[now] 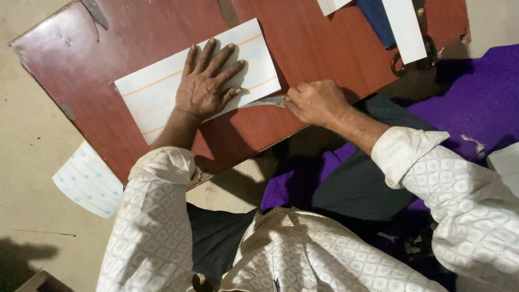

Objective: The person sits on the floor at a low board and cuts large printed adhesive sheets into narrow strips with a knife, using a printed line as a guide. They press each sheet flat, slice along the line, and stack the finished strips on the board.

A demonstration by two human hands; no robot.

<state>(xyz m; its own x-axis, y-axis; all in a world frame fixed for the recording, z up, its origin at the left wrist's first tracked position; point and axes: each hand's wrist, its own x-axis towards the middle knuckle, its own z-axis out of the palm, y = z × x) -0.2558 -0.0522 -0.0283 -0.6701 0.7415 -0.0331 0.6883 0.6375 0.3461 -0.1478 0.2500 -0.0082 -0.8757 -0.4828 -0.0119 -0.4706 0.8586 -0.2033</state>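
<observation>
My left hand (205, 81) lies flat with fingers spread on a white sheet with orange lines (157, 89), pressing it onto a reddish-brown wooden board (92, 65). My right hand (316, 101) is closed around a thin metal blade (265, 101) whose tip reaches the lower right edge of the sheet, right beside my left thumb.
Scissors (419, 51), white strips (405, 27) and a blue piece (378, 21) lie at the board's far right. Purple cloth (476, 97) spreads on the right. A dotted white sheet (86, 181) lies on the floor at the left.
</observation>
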